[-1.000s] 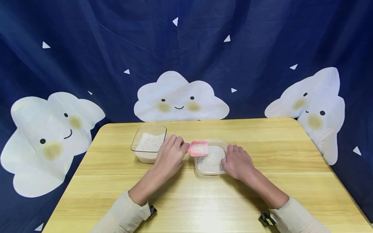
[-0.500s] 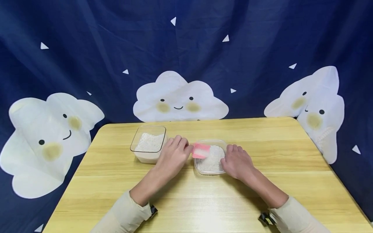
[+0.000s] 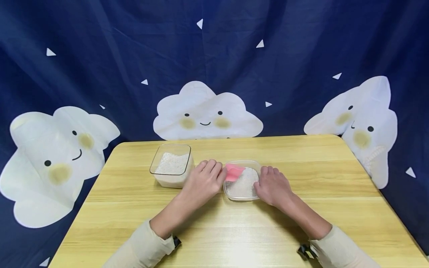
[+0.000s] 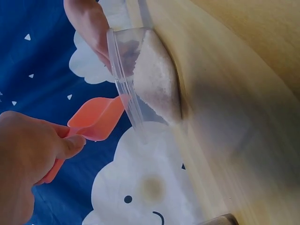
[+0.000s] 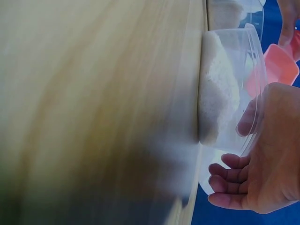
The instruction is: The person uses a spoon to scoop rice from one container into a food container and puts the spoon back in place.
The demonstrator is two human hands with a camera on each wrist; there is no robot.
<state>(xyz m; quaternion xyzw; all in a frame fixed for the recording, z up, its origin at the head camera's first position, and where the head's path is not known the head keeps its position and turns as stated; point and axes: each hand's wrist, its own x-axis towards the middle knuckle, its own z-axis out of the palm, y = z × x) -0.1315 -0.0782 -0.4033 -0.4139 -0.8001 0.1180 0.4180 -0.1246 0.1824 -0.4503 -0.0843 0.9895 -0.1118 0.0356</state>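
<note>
My left hand (image 3: 204, 182) grips the handle of a pink scoop (image 3: 234, 172) and tilts it over the clear plastic container (image 3: 242, 199). No grains show in the scoop in the head view. White rice (image 3: 246, 185) lies heaped inside that container. My right hand (image 3: 275, 186) pinches the container's right side; in the right wrist view its thumb (image 5: 247, 119) reaches inside the wall while the other fingers (image 5: 228, 185) curl outside. The left wrist view shows the scoop bowl (image 4: 99, 121) just above the container's rim (image 4: 123, 79).
A clear square container (image 3: 171, 181) with more white grains stands left of my left hand. Both containers rest on a light wooden table (image 3: 228, 234). Behind it hangs a dark blue curtain (image 3: 231, 44) with cloud prints.
My left hand has shifted slightly right and turned the scoop over. The rice that lay in the scoop has gone from it. My right hand has stayed at the container.
</note>
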